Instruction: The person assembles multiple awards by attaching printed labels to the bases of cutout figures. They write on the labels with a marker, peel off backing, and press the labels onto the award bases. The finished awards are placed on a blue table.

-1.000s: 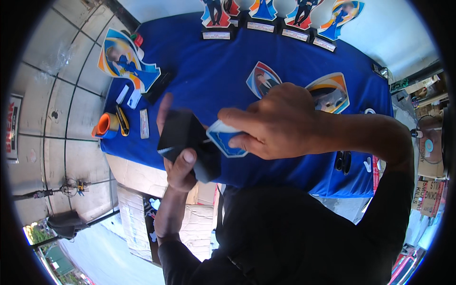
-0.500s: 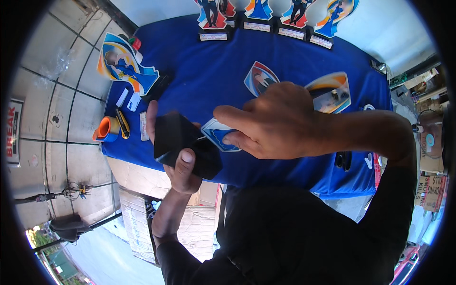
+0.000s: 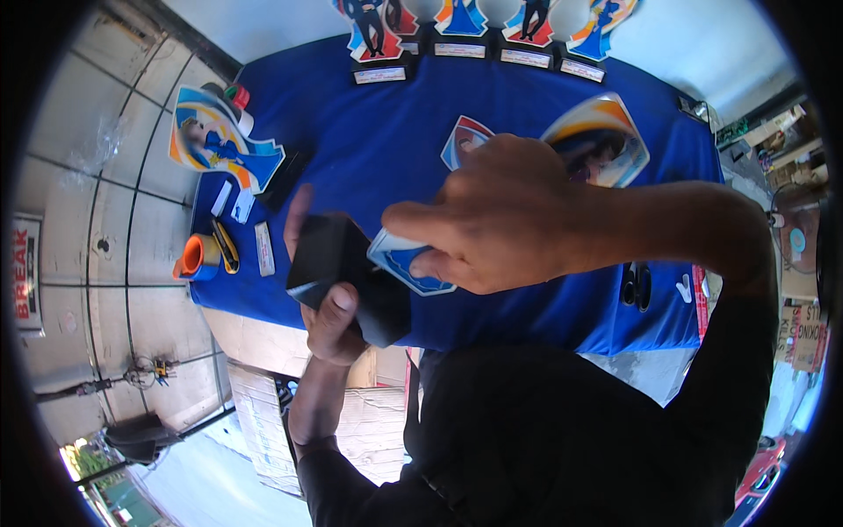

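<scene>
My left hand (image 3: pixel 334 321) grips a black block-shaped stand (image 3: pixel 338 263), its thumb across the near side. In my right hand (image 3: pixel 500 220), between thumb and bent fingers, is a printed cutout plaque (image 3: pixel 413 263) with a blue-and-white tapered end. That end is held close against the stand; whether it touches or enters it, I cannot tell. A wide orange, white and dark printed panel (image 3: pixel 601 140) shows beyond my right wrist and seems to be the same plaque's other end. Partly behind my knuckles is a red-edged cutout (image 3: pixel 464 140).
Finished figure plaques on black stands (image 3: pixel 378 75) line the back of the blue cloth-covered table (image 3: pixel 351 132). Another plaque (image 3: pixel 224 145) leans at the left, near an orange tape roll (image 3: pixel 200 255), a yellow-black cutter (image 3: pixel 225 246) and a white label (image 3: pixel 264 249). Black-handled scissors (image 3: pixel 637 285) lie at the right.
The view has shifted slightly. The wide panel beyond my right wrist has tilted upward, and the plaque's tapered end and stand have turned a little. Both hands keep their holds.
</scene>
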`<state>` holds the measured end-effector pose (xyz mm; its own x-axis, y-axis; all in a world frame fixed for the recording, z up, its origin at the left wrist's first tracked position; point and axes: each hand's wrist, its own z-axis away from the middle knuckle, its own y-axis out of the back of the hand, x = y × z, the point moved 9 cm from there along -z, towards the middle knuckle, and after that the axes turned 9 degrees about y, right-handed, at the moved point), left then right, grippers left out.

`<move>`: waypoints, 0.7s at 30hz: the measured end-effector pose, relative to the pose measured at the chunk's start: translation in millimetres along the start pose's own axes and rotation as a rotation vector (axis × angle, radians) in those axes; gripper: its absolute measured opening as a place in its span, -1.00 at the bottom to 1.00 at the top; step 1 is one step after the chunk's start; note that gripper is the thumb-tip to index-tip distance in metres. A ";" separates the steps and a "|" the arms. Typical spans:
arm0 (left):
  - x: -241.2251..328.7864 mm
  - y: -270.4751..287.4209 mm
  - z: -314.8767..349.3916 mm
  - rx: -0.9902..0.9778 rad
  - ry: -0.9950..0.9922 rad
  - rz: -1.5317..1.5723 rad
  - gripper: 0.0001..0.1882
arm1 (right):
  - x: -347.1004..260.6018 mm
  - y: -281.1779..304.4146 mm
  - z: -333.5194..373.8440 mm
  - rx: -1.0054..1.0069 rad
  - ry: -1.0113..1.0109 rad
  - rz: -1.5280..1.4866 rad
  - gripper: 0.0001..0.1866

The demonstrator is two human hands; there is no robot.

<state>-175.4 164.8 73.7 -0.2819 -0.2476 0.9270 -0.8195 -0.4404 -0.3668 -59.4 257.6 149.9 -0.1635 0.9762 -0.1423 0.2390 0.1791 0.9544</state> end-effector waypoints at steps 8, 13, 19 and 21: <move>12.8 0.2 4.8 0.110 -0.107 -0.099 0.25 | 3.4 -1.0 3.2 0.055 -0.053 -0.008 -0.74; -3.9 -7.9 -9.7 -0.029 0.077 0.023 0.21 | 11.3 -2.9 5.6 -0.019 -0.068 -0.105 -0.72; -2.8 -11.9 -8.7 0.004 0.022 -0.023 0.18 | 15.3 -6.4 8.0 -0.031 -0.152 -0.108 -0.73; -0.3 -6.1 -0.6 0.107 0.004 0.002 0.18 | 14.2 -3.2 5.0 0.010 -0.141 -0.103 -0.73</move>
<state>-170.6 168.1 75.7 -0.2862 -0.2450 0.9263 -0.7611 -0.5292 -0.3751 -57.7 271.4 143.5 -0.0514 0.9601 -0.2750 0.2372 0.2792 0.9305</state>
